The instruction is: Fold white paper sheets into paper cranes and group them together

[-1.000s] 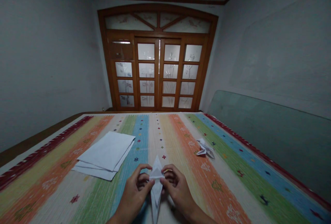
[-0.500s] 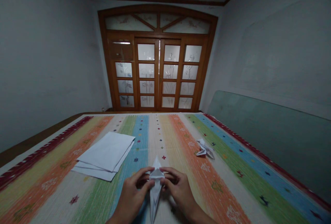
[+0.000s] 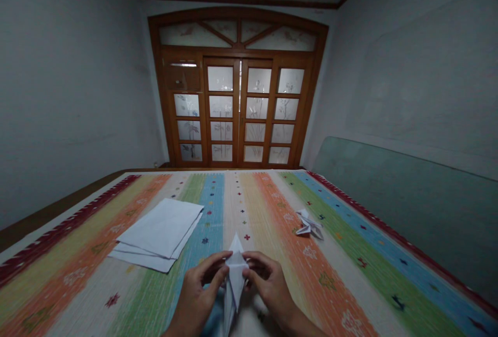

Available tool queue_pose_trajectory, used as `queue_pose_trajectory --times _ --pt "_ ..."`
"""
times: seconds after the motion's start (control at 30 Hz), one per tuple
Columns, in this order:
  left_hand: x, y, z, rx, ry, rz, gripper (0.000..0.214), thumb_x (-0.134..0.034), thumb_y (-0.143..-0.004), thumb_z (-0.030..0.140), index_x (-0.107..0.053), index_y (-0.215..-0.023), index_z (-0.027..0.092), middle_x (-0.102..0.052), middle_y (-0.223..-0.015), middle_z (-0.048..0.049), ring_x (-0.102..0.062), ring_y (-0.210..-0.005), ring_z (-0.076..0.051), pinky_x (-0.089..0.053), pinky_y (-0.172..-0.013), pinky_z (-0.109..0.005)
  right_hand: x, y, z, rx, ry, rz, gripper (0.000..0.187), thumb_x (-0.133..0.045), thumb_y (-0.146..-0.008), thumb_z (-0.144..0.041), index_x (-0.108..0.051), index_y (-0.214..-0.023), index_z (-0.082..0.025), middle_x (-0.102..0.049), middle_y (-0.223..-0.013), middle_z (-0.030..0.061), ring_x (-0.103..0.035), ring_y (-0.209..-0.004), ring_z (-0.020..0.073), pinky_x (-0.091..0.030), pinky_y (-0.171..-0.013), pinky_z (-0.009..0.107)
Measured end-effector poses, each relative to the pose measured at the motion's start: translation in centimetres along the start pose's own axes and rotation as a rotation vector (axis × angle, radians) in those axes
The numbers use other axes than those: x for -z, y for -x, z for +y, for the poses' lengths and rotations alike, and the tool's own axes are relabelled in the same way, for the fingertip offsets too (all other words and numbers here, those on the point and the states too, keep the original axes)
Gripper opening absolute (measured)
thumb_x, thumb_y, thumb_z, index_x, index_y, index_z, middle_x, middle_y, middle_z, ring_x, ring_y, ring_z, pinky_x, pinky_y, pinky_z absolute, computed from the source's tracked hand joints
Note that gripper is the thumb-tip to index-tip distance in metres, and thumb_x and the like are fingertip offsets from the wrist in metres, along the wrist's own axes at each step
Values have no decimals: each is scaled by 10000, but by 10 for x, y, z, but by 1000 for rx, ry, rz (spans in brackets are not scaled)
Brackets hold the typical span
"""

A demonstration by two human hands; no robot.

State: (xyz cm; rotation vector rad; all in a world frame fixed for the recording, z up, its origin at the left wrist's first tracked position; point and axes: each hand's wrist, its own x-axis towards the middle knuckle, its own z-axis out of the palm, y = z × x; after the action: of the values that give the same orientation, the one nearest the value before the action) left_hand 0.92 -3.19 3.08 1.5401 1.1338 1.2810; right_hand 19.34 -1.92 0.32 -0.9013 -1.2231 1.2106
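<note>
Both left hand and right hand are clamped on a folded paper, mid-crease; even fingertip pressure seems called for next.

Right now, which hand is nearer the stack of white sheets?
Left. The left hand is just right of the stack of white sheets, apart from it; the right hand is farther right, across the folded paper both pinch.

Bare left hand, bare right hand, slender fingers, bare wrists and forearms
</note>
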Motion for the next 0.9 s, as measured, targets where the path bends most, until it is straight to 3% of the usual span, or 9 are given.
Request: queue_pose_trajectory --times 0.13,0.3,0.5,0.7,0.9 --pt "0 -2 -5 26 86 -48 377 -688 -840 447 -776 -1101 189 -795 -1065 -118 -746 -901 -273 -609 -732 -315 2 -3 3 -19 -29 -8 501 -872 -636 -589 -812 -934 -191 -757 -736 73 -694 -675 230 -566 -588 312" --pt "-6 -5 -9 64 108 16 278 -740 -728 319 -784 -967 183 -801 -957 -96 -746 -827 -263 -585 -735 -314 6 2 6 14 -37 -39 487 -680 -834 -633 -827 -961 -187 -773 -861 111 -696 -817 257 -554 -752 360" --pt "-7 -7 -8 113 152 94 236 -729 -680 286 -755 -890 180 -771 -868 -60 -712 -688 -227 -546 -618 -281 5 5 8 59 -58 -191 518 -785 -759 -539 -755 -1151 -202 -772 -972 113 -706 -825 258 -548 -765 367" --pt "-8 0 -2 22 41 -18 245 -661 -841 400 -778 -859 186 -774 -860 -72 -713 -838 -262 -549 -735 -298 -3 -1 -1 9 12 -38 359 -839 -717 -512 -749 -783 -170 -756 -765 80 -710 -762 244 -539 -704 312" --pt "-14 8 -10 -22 -70 -19 329 -749 -786 358 -741 -1062 180 -742 -791 -40 -652 -612 -188 -508 -585 -250 -4 1 -4 20 2 105 447 -884 -665 -490 -681 -922 -186 -675 -609 -5 -631 -586 171 -489 -575 247"
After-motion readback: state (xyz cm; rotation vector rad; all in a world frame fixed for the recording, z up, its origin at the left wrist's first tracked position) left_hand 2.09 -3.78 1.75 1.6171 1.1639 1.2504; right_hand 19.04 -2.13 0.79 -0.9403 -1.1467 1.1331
